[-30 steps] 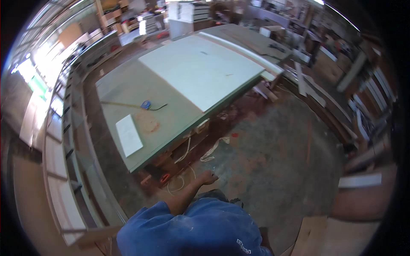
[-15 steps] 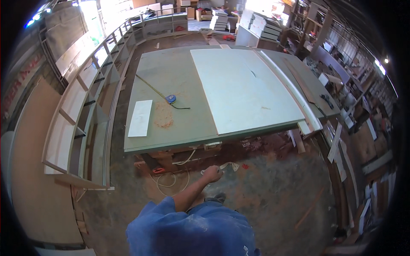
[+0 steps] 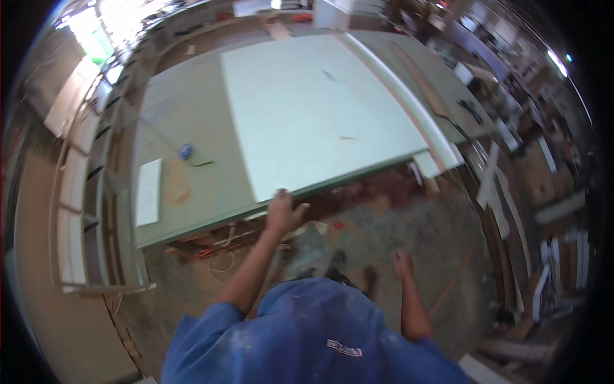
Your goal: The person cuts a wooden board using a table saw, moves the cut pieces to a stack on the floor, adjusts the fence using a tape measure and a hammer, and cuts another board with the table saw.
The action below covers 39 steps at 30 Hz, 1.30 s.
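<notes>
A large white panel (image 3: 320,109) lies on a wide green-topped worktable (image 3: 198,115). My left hand (image 3: 284,212) reaches up to the panel's near left corner, thumb held apart from the fingers, nothing visible in it. Whether it touches the panel's edge, I cannot tell. My right hand (image 3: 402,264) hangs low over the floor to the right, away from the table; blur hides how its fingers are set. Left of the panel are a blue tape measure (image 3: 185,152) and a small white board (image 3: 149,192).
A long metallic strip (image 3: 409,102) runs along the panel's right side, with a brown strip (image 3: 419,77) beyond it. Shelf frames (image 3: 96,211) stand along the left. Offcuts (image 3: 492,185) crowd the right side. A cable (image 3: 222,267) lies on the floor by the table.
My left hand has risen from above the floor to the table's front edge, and its fingers have opened. My right hand has come into view. The whole view has shifted and turned.
</notes>
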Available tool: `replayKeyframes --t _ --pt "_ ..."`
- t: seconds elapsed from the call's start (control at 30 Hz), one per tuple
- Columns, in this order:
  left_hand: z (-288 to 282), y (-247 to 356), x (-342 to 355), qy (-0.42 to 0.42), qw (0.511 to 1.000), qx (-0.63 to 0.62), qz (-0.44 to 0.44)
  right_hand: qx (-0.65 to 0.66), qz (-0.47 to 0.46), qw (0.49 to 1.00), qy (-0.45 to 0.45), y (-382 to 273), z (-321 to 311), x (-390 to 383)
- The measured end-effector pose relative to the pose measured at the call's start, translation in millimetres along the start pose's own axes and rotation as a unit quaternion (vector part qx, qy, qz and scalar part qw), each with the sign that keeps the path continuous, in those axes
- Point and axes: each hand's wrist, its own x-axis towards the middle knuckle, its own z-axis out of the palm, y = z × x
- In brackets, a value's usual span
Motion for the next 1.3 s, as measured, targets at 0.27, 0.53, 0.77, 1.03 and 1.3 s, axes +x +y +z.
replayKeyframes --t 0.27,0.53,0.77,1.03,1.3 --pt "36.5 12.9 71.4 -0.092 0.989 0.109 -0.026 0.005 -0.144 0.986 0.084 -82.0 -156.3 240.8" --pt "65.7 40.2 118.6 -0.103 0.983 0.152 0.009 -0.214 -0.154 0.962 -0.07 -81.4 -201.3 366.7" --pt "86.6 41.7 147.5 -0.057 0.983 0.15 0.084 -0.253 -0.211 0.942 -0.065 -57.1 -198.4 418.0" --pt "91.5 36.1 158.0 -0.047 0.987 0.132 0.08 -0.3 -0.257 0.916 -0.066 -57.8 -200.9 426.6" --pt "82.5 29.8 169.1 -0.072 0.99 0.1 0.062 -0.329 -0.238 0.907 -0.115 -80.6 -209.5 431.3"
